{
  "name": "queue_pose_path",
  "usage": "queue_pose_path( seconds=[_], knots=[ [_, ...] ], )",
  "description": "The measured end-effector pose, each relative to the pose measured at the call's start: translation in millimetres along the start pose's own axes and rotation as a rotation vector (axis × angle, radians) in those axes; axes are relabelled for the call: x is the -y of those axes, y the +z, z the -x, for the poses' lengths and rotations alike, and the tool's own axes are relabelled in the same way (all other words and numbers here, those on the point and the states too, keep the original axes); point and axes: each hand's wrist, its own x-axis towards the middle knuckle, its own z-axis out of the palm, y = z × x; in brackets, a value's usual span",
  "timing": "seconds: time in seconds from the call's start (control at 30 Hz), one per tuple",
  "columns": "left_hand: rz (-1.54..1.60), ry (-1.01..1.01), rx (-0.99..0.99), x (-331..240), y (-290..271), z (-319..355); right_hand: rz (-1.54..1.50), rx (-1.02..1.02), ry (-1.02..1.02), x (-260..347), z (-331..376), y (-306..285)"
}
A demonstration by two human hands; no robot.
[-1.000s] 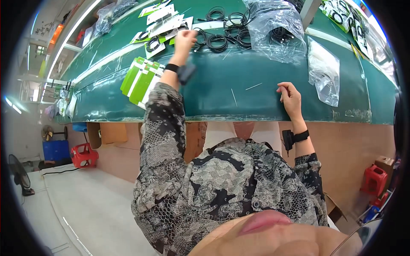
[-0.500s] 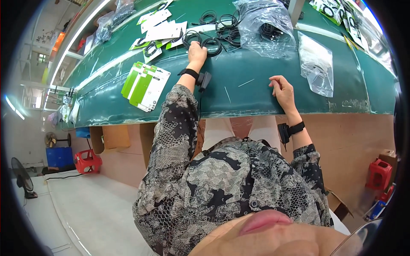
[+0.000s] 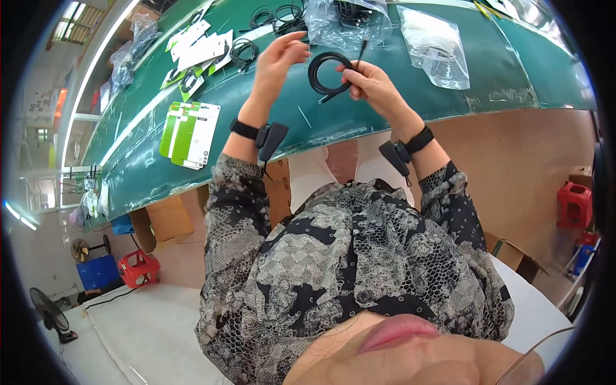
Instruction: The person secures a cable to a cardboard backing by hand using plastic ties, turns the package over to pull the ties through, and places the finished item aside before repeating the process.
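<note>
My right hand (image 3: 373, 85) pinches a coiled black cable (image 3: 314, 77) at one side of its ring, holding it above the green table. One cable end sticks up past the fingers, and another points down at the ring's lower left. To the left of the coil, my left hand (image 3: 279, 61) is raised with its fingers stretched toward the right, holding nothing. A thin white strip (image 3: 303, 117) lies on the table below the coil. More coiled black cables (image 3: 289, 24) lie beyond my left hand, beside a clear plastic bag (image 3: 314, 25) with dark cables inside.
Green and white cards (image 3: 186, 138) lie stacked at the left of the table (image 3: 256, 144). Behind them is a pile of carded cables (image 3: 199, 54). A clear bag of white strips (image 3: 436, 48) lies at the right. Red stools (image 3: 138, 268) and cardboard boxes (image 3: 170, 215) stand below.
My left hand has lifted off the cable pile and opened. My right hand has moved up and left and now holds a coiled black cable. The whole view has turned somewhat.
</note>
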Motion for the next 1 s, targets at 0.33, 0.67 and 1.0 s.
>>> queue_pose_path(
  seconds=[0.33, 0.67, 1.0],
  knots=[
    [0.592, -0.368, -0.020, 40, 66, 80, -0.518, 0.001, -0.212, -43, 22, 28],
    [0.726, -0.351, -0.167, 42, 72, 83, -0.434, -0.117, -0.188, -53, 28, 20],
    [0.843, -0.368, -0.095, 41, 58, 82, -0.557, -0.187, -0.077, -48, 34, 25]
  ],
)
